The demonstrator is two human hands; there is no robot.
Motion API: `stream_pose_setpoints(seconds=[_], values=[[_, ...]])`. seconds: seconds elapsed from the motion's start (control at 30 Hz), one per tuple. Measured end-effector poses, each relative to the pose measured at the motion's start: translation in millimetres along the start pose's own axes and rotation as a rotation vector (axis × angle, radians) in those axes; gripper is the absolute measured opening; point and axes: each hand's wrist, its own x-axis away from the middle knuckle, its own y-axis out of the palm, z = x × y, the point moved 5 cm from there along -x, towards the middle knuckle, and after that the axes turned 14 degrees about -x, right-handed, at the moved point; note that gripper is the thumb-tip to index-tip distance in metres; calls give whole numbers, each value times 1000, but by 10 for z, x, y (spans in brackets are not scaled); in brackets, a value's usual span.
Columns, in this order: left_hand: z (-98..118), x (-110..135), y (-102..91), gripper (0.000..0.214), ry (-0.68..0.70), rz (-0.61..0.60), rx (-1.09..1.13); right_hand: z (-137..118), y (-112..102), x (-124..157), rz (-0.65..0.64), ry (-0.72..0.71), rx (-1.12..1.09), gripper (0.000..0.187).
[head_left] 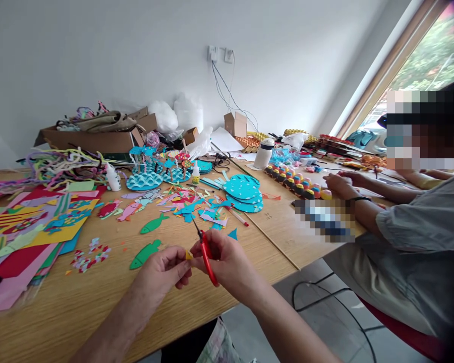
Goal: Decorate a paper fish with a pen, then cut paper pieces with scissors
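My left hand (168, 267) pinches a small piece of yellow paper (188, 255) between thumb and fingertips, above the table's front part. Close against it, my right hand (225, 257) has its fingers around red-handled scissors (209, 262), whose dark blades point up and away from me. The right fingertips also come near the yellow piece; whether they touch it I cannot tell. Two green paper fish, a nearer one (145, 254) and a farther one (154, 224), lie left of my hands. Just beyond the scissors are blue paper scraps (189, 207).
A cardboard box (93, 138) and pipe cleaners (60, 169) stand at back left, coloured paper sheets (70, 217) in front. Glue bottles (195, 173), blue discs (244, 191) and a wooden stick (274, 241) lie mid-table. At right, another person's hands (338, 182) work beside a painted egg tray (293, 181).
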Motion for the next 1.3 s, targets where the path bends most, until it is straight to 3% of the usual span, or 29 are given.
stream_pose_setpoints(seconds=[0.1,0.2,0.37,0.57,0.67,0.77,0.93,1.3], values=[[-8,-41,26,18,37,-59,-71,6,30,-22,-34,-59,154,12],[-20,-46,13,13,75,-66,-124,31,13,-50,-25,-58,165,11],[-31,6,44,12,80,64,12,105,-13,-75,139,-24,-195,14],[-74,21,207,13,73,100,259,105,51,-46,223,-31,-498,19],[-78,13,180,13,69,137,342,28,26,65,183,-32,-391,22],[-78,34,130,17,45,197,433,23,18,226,76,-17,-112,20],[-69,79,132,19,34,224,511,159,28,388,69,-69,195,22],[-44,87,176,18,73,178,485,135,101,354,76,-103,251,22]])
